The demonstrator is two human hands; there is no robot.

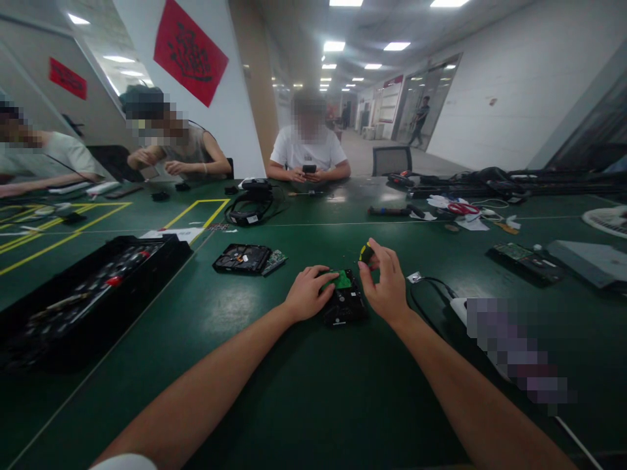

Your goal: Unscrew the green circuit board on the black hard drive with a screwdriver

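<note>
A black hard drive [345, 307] with a green circuit board [343, 281] on top lies on the dark green table [313, 391] in front of me. My left hand [307, 293] rests on its left side, fingers curled over the board, holding the drive down. My right hand [386, 281] is closed around a screwdriver with a black and yellow handle [365, 252], held upright over the drive's far right corner. The tool's tip is hidden behind my fingers.
A second opened hard drive [243, 258] with a loose board lies ahead to the left. A black tool case [83, 294] sits at the left. A cable and white power strip [458, 303] lie at the right. Three people sit across the table; clutter fills the far right.
</note>
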